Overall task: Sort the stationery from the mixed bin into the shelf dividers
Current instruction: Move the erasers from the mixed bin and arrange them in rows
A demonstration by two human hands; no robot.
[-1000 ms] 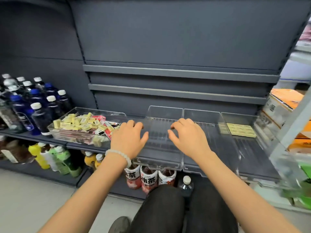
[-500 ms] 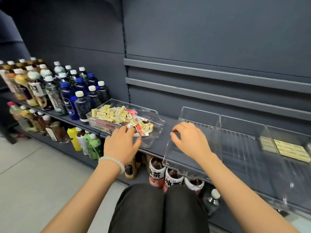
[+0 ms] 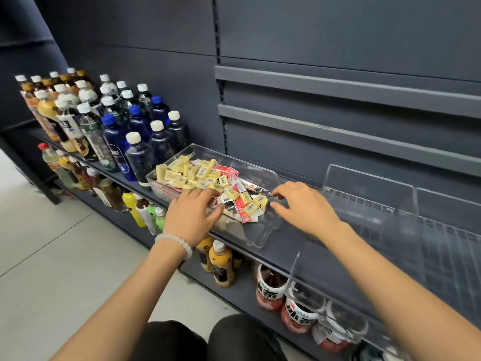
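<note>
Both hands are reaching into the mixed bin, having left the clear dividers.

The left hand [image 3: 191, 217] is settling on the pile at the bin's [image 3: 260, 175] front edge, fingers spread and relaxed over the erasers [image 3: 192, 173] and red packets [image 3: 242, 204], gripping nothing yet. The right hand [image 3: 303, 207] is hovering at the bin's right edge, fingers loosely curled and empty. A second ago both were resting on the dividers [image 3: 369, 194] further right along the shelf [image 3: 276, 254]; now the view is swinging left and the bottles [image 3: 135, 142] are filling the shelf's left end. This probably means the dividers are positioned and picking is starting. The stationery is lying heaped in the bin, mostly toward its left and front, still unsorted.
</note>
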